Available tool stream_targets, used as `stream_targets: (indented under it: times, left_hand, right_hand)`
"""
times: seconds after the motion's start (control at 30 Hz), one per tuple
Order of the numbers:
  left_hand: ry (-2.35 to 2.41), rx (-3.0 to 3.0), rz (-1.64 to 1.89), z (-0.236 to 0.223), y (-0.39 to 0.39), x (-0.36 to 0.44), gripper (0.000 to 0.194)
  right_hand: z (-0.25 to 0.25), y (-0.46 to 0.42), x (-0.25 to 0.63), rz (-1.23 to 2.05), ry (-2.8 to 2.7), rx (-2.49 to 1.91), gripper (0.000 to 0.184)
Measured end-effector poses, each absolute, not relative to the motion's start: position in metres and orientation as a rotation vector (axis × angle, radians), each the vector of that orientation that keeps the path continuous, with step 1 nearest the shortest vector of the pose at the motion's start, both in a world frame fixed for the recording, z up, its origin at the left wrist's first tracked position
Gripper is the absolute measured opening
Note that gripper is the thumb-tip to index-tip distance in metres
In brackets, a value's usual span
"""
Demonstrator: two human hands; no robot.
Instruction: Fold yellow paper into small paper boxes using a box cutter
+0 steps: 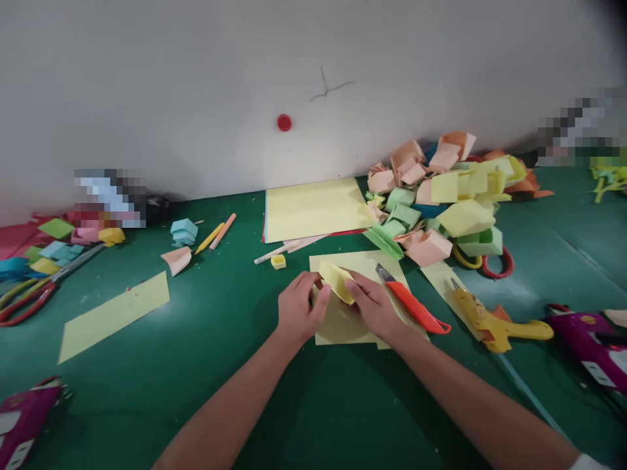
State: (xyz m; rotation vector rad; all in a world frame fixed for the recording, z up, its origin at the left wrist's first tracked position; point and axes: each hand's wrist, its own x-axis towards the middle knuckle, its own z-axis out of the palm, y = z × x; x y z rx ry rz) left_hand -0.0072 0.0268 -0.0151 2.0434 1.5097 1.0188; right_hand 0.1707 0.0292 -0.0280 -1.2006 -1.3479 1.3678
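Observation:
A small piece of pale yellow paper (336,281), bent or folded, is held up between my hands. My left hand (301,308) grips its left side, thumb on the near side and fingers curled behind. At the right edge, my right hand (376,305) pinches it between thumb and fingers; some fingertips are hidden. Below the hands lie flat yellow sheets (337,329) on the green table. An orange-red utility knife (414,305) with its blade out rests on these sheets, just right of my right hand.
Folded paper pieces (441,202) are heaped at the back right. A yellow glue gun (494,323) lies to the right, scissors (36,297) to the far left. A yellow paper stack (313,209) touches the wall. A tiny yellow box (278,262) and a paper strip (115,313) lie leftward.

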Motion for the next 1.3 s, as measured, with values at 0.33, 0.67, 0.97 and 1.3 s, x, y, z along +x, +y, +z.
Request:
stream_targets:
  times: [0.33, 0.67, 0.97, 1.3]
  left_hand:
    - [1.176, 2.008, 1.049, -0.018, -0.013, -0.018, 0.025]
    - [1.369, 1.799, 1.083, -0.018, -0.005, -0.011, 0.037]
    - [1.400, 1.667, 1.001, -0.024, 0.013, -0.014, 0.036]
    - [1.473, 1.670, 0.606, -0.008, 0.047, -0.032, 0.019]
  right_hand:
    - [-0.040, 0.008, 0.188, 0.651, -1.708, -1.125, 0.041]
    - [-0.037, 0.012, 0.182, 0.713, -1.899, -1.026, 0.033]
    - [-0.042, 0.018, 0.178, 0.805, -1.954, -1.134, 0.029]
    - [-0.045, 0.017, 0.176, 0.823, -1.874, -1.189, 0.019]
